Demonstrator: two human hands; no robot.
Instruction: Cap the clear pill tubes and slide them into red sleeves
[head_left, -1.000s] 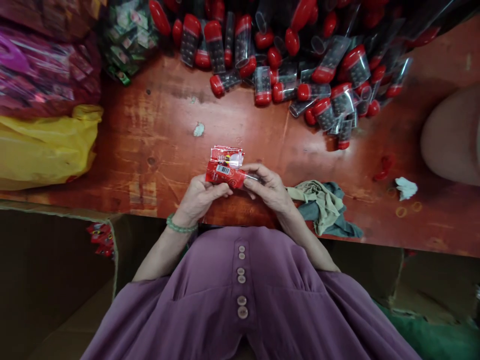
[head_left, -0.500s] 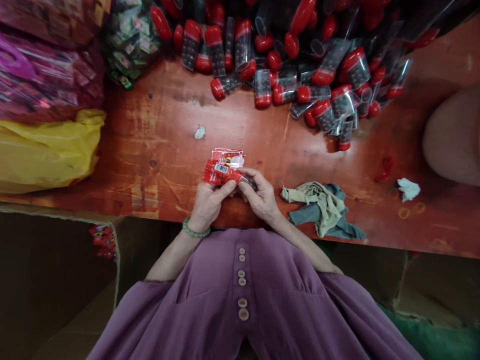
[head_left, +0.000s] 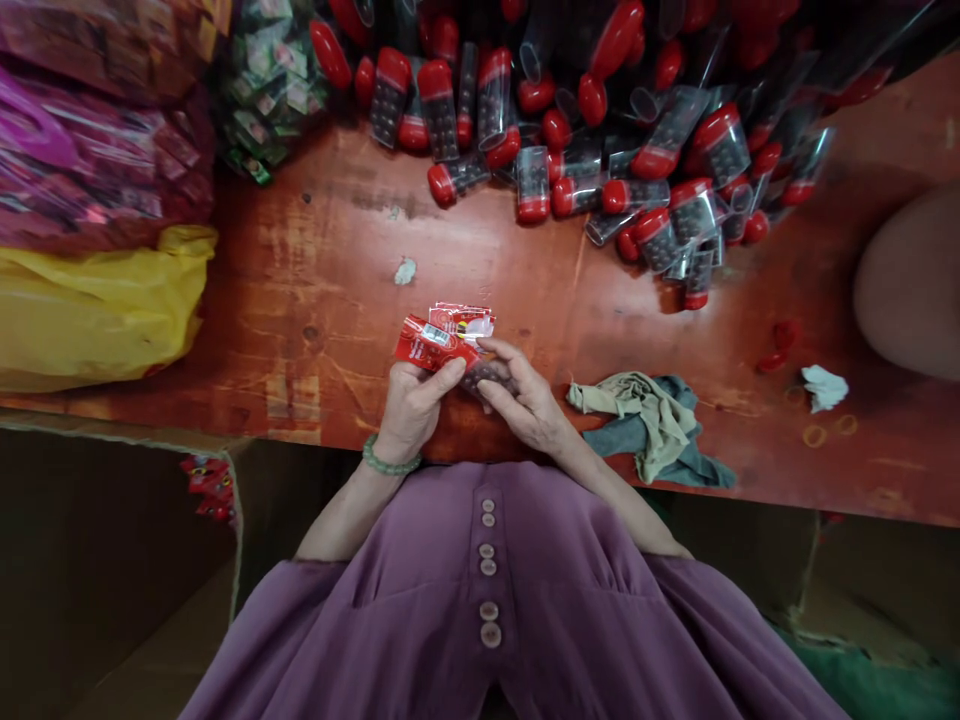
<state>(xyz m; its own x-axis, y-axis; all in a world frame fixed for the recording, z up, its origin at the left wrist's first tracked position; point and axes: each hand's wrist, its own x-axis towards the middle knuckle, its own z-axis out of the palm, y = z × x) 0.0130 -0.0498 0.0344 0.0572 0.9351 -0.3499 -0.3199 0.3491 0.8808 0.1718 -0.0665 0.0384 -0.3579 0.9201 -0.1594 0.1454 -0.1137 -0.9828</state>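
Observation:
My left hand [head_left: 417,402] pinches a red printed card [head_left: 424,345] with a barcode label, at the table's front edge. Joined or pressed against the card's right side is a clear tube of dark beads with a red end [head_left: 487,378]. My right hand [head_left: 531,402] holds that tube between thumb and fingers. Just beyond the hands, more red printed packets [head_left: 462,320] lie on the table. How the tube and card are fastened cannot be made out.
Many red-capped clear tubes [head_left: 533,185] pile up at the back. Bags stand at the left, a yellow one [head_left: 97,315] nearest. Right of my hands lie crumpled cloths [head_left: 660,420], white tissue [head_left: 825,387] and rubber bands. A cardboard box [head_left: 238,530] sits below the table edge.
The card has shifted slightly left and tilted in my left hand. My right fingers have spread a little, and more of the beaded tube shows. The whole view has shifted slightly.

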